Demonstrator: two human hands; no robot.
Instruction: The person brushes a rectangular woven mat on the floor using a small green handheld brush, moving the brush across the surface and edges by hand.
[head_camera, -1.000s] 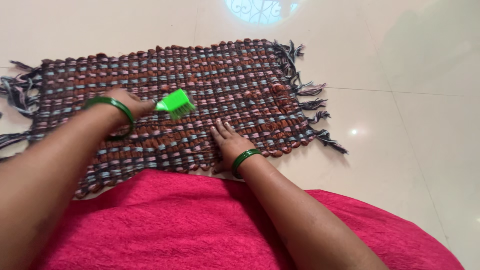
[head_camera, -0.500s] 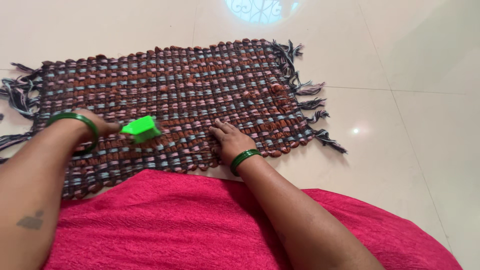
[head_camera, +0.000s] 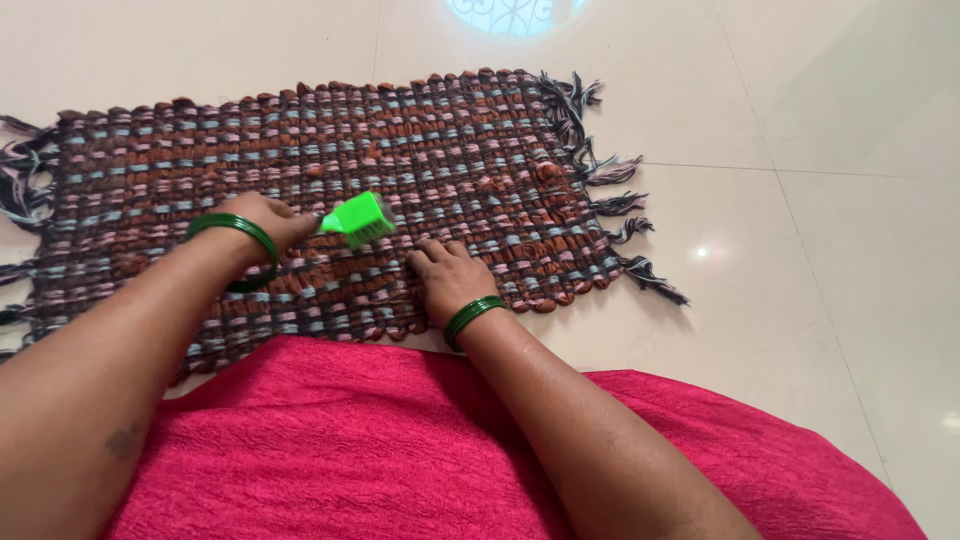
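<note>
A woven rug (head_camera: 330, 150) in brown, pink and blue lies flat on the pale tiled floor, with dark fringe (head_camera: 610, 200) at its right end. My left hand (head_camera: 265, 220) is closed around a bright green brush (head_camera: 358, 219), whose bristles rest on the rug near its middle. My right hand (head_camera: 450, 275) lies flat, palm down, on the rug's near edge just right of the brush. Green bangles circle both wrists.
Glossy cream floor tiles (head_camera: 820, 230) surround the rug. Red cloth (head_camera: 400, 450) covers my lap at the bottom of the view, overlapping the rug's near edge. More fringe (head_camera: 20, 175) trails from the rug's left end.
My left hand swept the green brush leftwards across the rug, then back to the right towards the middle. My right hand stayed pressed on the rug.
</note>
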